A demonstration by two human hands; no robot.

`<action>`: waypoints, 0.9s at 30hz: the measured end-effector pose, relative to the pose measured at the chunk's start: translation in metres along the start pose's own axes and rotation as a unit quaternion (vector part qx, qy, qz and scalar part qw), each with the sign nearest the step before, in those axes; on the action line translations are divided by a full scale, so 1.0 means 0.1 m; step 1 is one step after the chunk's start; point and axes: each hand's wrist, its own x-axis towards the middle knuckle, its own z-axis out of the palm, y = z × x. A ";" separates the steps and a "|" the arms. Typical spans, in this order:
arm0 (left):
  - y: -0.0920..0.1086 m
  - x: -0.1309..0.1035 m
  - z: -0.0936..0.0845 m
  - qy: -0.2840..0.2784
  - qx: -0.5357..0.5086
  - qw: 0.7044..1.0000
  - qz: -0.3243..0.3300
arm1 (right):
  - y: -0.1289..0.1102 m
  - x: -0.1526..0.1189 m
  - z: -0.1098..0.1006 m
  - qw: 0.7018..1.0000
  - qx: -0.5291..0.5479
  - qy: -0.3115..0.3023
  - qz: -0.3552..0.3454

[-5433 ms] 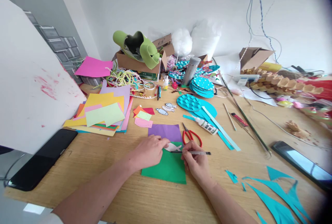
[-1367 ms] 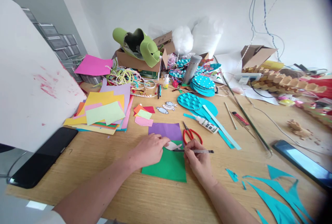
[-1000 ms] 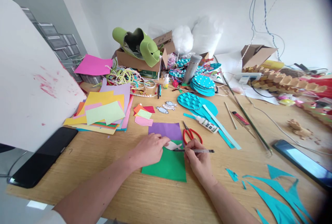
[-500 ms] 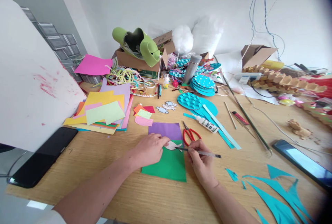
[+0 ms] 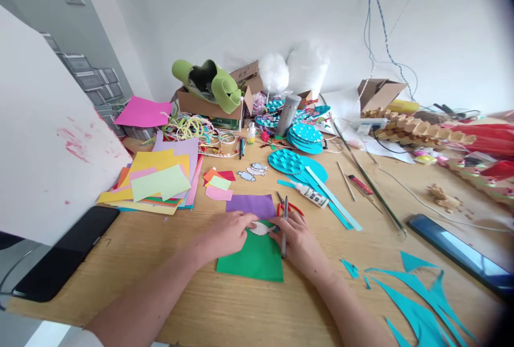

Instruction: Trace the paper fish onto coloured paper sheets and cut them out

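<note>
A white fish-shaped paper cutout (image 5: 262, 228) lies against a green paper sheet (image 5: 249, 261), near its top edge. My left hand (image 5: 225, 233) has its thumb and index finger closed at the fish's left end. At the tail end, the fingertips of my right hand (image 5: 296, 239) touch the fish and the sheet. A grey pencil (image 5: 285, 229) stands nearly lengthwise between my right fingers, pointing away from me. Beyond the green sheet lies a purple paper (image 5: 251, 205). Red-handled scissors (image 5: 295, 208) sit just past my right hand, partly hidden by it.
Stacked coloured papers (image 5: 160, 175) lie left, beside a black phone (image 5: 66, 250). Fish cutouts (image 5: 247, 175) and paper scraps (image 5: 219, 182) lie ahead. A glue bottle (image 5: 311, 195) rests on blue strips. Blue offcuts (image 5: 413, 299) and another phone (image 5: 458, 253) lie right.
My right hand has stopped holding the pencil to the fish; the pencil has swung upright between its fingers, and its fingertips have come to the tail. The camera view has shifted slightly.
</note>
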 end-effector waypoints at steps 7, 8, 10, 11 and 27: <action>0.00 0.00 -0.11 -0.011 -0.079 0.997 -0.016 | -0.09 -0.01 -0.02 0.998 -0.051 -0.028 -0.023; 0.00 0.01 -0.14 -0.003 -0.089 0.996 -0.020 | -0.11 0.00 -0.02 0.998 -0.049 -0.032 -0.023; 0.00 0.00 -0.18 0.018 -0.100 0.994 -0.028 | -0.12 0.00 -0.02 0.998 -0.046 -0.036 -0.020; 0.00 0.00 -0.20 0.029 -0.100 0.994 -0.033 | -0.12 0.00 -0.02 0.998 -0.046 -0.037 -0.019; -0.21 -0.10 0.07 0.084 0.016 0.996 -0.026 | -0.05 0.00 0.05 0.996 -0.039 -0.063 0.045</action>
